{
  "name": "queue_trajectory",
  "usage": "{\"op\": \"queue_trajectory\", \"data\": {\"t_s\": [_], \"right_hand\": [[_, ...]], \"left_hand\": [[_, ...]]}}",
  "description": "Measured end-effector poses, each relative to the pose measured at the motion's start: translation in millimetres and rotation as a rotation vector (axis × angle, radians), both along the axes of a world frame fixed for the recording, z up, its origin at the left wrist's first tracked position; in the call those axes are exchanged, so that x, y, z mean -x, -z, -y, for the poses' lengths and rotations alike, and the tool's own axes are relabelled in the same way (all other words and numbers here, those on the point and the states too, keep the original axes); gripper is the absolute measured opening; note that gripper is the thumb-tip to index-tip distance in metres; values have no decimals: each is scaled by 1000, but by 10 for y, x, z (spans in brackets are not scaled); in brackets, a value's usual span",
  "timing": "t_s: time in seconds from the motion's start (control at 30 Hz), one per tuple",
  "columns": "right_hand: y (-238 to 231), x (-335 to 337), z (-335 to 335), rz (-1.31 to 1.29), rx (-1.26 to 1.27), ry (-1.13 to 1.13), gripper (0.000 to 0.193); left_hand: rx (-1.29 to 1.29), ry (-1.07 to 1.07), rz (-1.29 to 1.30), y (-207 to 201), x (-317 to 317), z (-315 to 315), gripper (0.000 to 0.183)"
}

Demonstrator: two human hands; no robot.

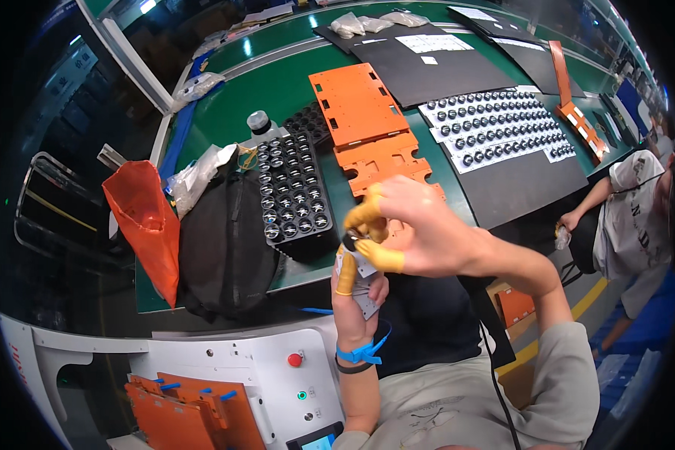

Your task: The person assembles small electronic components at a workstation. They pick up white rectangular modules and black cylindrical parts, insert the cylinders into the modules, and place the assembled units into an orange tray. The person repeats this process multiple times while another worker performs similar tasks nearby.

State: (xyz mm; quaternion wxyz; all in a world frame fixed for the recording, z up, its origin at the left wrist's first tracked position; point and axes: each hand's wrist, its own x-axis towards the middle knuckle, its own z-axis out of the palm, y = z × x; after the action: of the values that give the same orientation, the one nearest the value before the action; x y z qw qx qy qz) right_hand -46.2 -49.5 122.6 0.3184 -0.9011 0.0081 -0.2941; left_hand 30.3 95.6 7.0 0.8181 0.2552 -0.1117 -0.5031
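Grey-white plate (366, 302) is gripped in the left hand (345, 303), at the near table edge. Small black part (350, 241) is pinched between yellow-covered fingertips of the right hand (436, 231), at the plate's upper end; contact can't be confirmed. Beyond, black tray (324, 238) is loaded with round parts; orange panels (360, 105) are laid beside it; white knob-studded panel (457, 156) is set further right.

This was a factory workshop: the green surface (225, 120) bore a black tray (300, 242) of round parts (304, 224) at eleven o'clock and an orange fixture plate (358, 105) at twelve; a white machine (266, 375) with a red push-button (295, 361) stood at seven, a co-worker (634, 217) at three.
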Motion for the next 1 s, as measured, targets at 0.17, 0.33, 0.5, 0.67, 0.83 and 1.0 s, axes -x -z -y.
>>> {"op": "queue_trajectory", "data": {"t_s": [0.17, 0.33, 0.5, 0.67, 0.83, 1.0], "right_hand": [[242, 388, 10, -110, -300, 48, 23], [300, 555, -15, -136, -450, -3, 23], [439, 619, 53, 39, -147, 20, 27], [533, 704, 98, 87, -20, 94, 28], [603, 771, 151, 55, -84, 112, 30], [716, 770, 162, 136, 161, 175, 35]], "left_hand": [[48, -123, 101, -146, 126, 67, 48], [-42, -297, 442, -250, 262, 135, 50], [26, -274, 495, -217, 301, 159, 52], [30, -323, 629, -149, 352, 304, 45], [14, -341, 664, -114, 412, 395, 45], [-15, -307, 579, -74, 426, 447, 45]]}}
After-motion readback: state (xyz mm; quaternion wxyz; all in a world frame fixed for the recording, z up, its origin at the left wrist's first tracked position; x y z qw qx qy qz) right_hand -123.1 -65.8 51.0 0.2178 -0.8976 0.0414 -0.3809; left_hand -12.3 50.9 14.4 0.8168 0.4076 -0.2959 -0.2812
